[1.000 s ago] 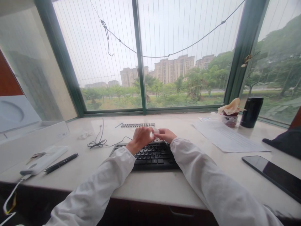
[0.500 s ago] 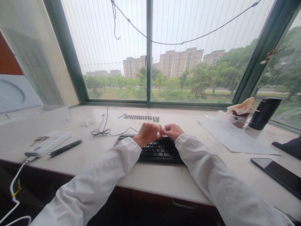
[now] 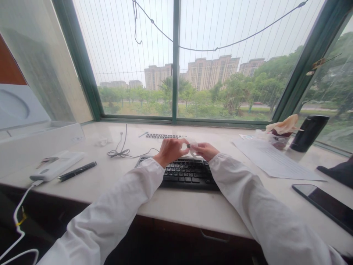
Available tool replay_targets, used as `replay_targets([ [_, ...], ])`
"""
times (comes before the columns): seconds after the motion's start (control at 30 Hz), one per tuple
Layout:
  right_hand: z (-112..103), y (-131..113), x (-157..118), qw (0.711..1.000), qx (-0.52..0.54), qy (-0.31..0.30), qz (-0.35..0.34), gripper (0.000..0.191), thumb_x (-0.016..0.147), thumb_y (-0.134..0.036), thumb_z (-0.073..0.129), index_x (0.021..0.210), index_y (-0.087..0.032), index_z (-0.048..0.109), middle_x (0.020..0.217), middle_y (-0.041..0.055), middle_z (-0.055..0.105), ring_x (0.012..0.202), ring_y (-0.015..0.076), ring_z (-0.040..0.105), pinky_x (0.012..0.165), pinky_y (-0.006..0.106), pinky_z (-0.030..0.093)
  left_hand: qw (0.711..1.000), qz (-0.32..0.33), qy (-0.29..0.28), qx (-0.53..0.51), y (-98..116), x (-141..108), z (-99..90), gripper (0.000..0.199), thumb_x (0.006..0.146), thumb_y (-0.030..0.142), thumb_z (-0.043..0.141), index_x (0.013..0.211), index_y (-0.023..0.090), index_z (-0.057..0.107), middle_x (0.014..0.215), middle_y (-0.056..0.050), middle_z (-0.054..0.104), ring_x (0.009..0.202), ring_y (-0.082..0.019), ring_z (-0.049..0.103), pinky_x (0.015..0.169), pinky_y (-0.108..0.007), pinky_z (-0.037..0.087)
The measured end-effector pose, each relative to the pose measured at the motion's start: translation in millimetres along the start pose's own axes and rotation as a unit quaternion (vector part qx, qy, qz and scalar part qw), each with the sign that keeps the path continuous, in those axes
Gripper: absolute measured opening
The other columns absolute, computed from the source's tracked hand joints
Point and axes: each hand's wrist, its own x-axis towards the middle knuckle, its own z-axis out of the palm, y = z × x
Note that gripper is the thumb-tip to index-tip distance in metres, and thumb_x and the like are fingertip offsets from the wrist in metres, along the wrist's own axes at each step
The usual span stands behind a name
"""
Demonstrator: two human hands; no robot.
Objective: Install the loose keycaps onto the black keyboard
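Observation:
A black keyboard (image 3: 190,176) lies near the front edge of the white table, partly under my wrists. Above its back edge, my left hand (image 3: 171,150) pinches a small dark piece (image 3: 188,145), perhaps a keycap, between thumb and forefinger. Close beside it on the right, my right hand (image 3: 204,150) grips a white tissue (image 3: 194,146) that hangs down a little and touches or nearly touches the dark piece. Behind my hands, rows of small dark keycaps (image 3: 162,136) stand on the table.
On the left are a coiled cable (image 3: 118,154), a black pen (image 3: 77,172), a white power bank (image 3: 56,166) and a white box (image 3: 66,136). On the right lie paper sheets (image 3: 273,158), a phone (image 3: 325,204), a cup with tissue (image 3: 280,134) and a black cylinder (image 3: 310,133).
My hands have drawn slightly apart, uncovering the dark piece and more of the tissue. My left hand has shifted a little up and left, my right hand slightly right.

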Motion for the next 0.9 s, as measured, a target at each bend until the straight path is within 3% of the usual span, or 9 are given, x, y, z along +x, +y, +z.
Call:
replay_targets([
  [0.1, 1.5, 0.9, 3.0, 0.993, 0.114, 0.022, 0.013, 0.046, 0.065, -0.057, 0.076, 0.081, -0.014, 0.073, 0.075, 0.0054, 0.067, 0.058, 0.0101, 0.049, 0.055, 0.023, 0.04, 0.999, 0.006, 0.034, -0.023, 0.6, -0.8, -0.5, 0.024, 0.082, 0.044, 0.062, 0.098, 0.031, 0.073, 0.064, 0.003, 0.067, 0.062, -0.013, 0.062, 0.058, -0.024, 0.034],
  [0.2, 3.0, -0.4, 2.7, 0.986, 0.164, 0.034, 0.02, 0.04, 0.069, -0.055, 0.074, 0.082, -0.017, 0.073, 0.07, 0.0017, 0.063, 0.055, 0.0088, 0.045, 0.052, 0.022, 0.039, 0.997, 0.011, 0.064, -0.05, 1.3, -2.3, 1.3, 0.026, 0.086, 0.047, 0.058, 0.102, 0.031, 0.072, 0.066, 0.003, 0.068, 0.061, -0.012, 0.061, 0.058, -0.023, 0.034],
  [0.4, 7.2, -2.6, -3.3, 0.996, 0.083, 0.013, -0.018, 0.043, 0.064, -0.051, 0.079, 0.09, -0.016, 0.075, 0.076, 0.0031, 0.065, 0.062, 0.0093, 0.047, 0.054, 0.023, 0.034, 0.993, 0.019, 0.088, -0.08, -2.9, -4.2, 8.6, 0.028, 0.087, 0.049, 0.057, 0.099, 0.03, 0.074, 0.074, 0.001, 0.072, 0.064, -0.011, 0.062, 0.061, -0.022, 0.036],
  [0.73, 12.3, -2.1, 0.8, 0.99, 0.064, 0.122, -0.035, 0.046, 0.05, -0.057, 0.083, 0.075, -0.019, 0.076, 0.071, 0.0029, 0.065, 0.063, 0.0113, 0.046, 0.057, 0.026, 0.031, 0.994, -0.002, 0.094, -0.061, 1.8, -4.6, 5.8, 0.024, 0.084, 0.045, 0.06, 0.097, 0.03, 0.074, 0.062, 0.004, 0.066, 0.056, -0.01, 0.057, 0.056, -0.023, 0.032],
  [0.9, 9.4, 1.3, 2.7, 0.989, 0.028, 0.132, -0.059, 0.046, 0.057, -0.056, 0.08, 0.081, -0.017, 0.077, 0.062, 0.0001, 0.061, 0.054, 0.0081, 0.035, 0.053, 0.026, 0.025, 0.994, -0.013, 0.084, -0.074, -0.3, -1.6, 4.3, 0.024, 0.082, 0.046, 0.063, 0.096, 0.031, 0.074, 0.059, 0.005, 0.063, 0.054, -0.009, 0.056, 0.056, -0.022, 0.033],
])
